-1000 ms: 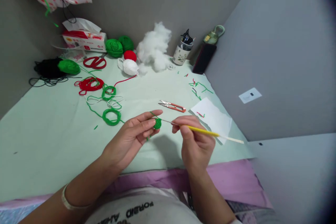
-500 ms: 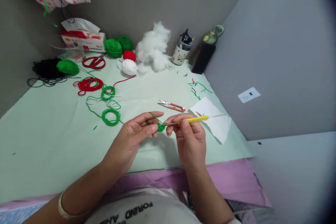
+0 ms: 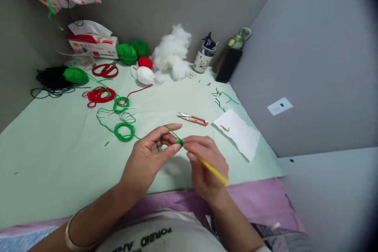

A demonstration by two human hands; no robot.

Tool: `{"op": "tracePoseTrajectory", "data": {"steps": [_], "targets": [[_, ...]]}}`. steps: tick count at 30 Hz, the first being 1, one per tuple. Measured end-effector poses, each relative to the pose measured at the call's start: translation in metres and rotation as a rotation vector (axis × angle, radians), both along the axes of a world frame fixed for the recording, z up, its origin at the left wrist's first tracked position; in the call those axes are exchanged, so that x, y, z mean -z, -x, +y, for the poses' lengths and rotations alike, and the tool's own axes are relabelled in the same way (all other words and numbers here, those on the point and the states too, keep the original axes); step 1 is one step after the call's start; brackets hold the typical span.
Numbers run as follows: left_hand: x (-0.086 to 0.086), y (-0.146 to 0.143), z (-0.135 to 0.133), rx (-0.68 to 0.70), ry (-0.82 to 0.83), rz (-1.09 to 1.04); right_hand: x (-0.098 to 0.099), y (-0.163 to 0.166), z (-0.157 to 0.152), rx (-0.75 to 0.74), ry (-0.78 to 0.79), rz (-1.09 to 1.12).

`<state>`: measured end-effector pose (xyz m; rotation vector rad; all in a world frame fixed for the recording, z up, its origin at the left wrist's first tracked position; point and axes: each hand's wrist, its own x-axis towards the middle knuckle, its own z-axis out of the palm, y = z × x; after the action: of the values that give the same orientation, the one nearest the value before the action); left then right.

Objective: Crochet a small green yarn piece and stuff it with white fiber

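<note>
Between thumb and fingers, my left hand [image 3: 150, 147] pinches a small green crochet piece [image 3: 179, 142], now mostly covered by fingers. Green yarn [image 3: 173, 130] runs from the piece up over the raised index finger. My right hand [image 3: 208, 165] is closed on a crochet hook [image 3: 211, 168] with a yellow handle, whose back end slants down to the right and is blurred. The fingertips of both hands meet at the piece, hiding the hook's tip. A coil of green yarn [image 3: 124, 132] lies on the table left of my left hand.
Orange thread snips [image 3: 193, 119] lie just beyond my hands, with torn white paper [image 3: 238, 134] to their right. Red scissors [image 3: 105, 71], yarn balls [image 3: 127, 54], white stuffing [image 3: 173, 53], a pen jar [image 3: 203, 59] and a dark bottle [image 3: 228, 65] line the back.
My right hand has turned, swinging the hook's handle from nearly level to slanting down right. Its fingertips have come up to the green piece, which shows less.
</note>
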<state>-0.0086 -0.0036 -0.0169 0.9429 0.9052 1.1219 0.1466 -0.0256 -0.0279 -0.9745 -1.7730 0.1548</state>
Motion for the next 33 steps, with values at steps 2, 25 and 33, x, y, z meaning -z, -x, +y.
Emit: {"op": "tracePoseTrajectory", "data": {"steps": [2,25,33], "targets": [[0.001,0.001,0.0,0.058,0.085,-0.115,0.003,0.001,-0.001,0.083,-0.063,-0.106],[0.003,0.001,0.01,0.136,0.303,-0.357,-0.002,-0.005,0.01,-0.039,0.159,0.387],[-0.002,0.0,0.004,0.15,0.161,-0.206,0.001,-0.001,0.015,-0.185,0.39,0.653]]}}
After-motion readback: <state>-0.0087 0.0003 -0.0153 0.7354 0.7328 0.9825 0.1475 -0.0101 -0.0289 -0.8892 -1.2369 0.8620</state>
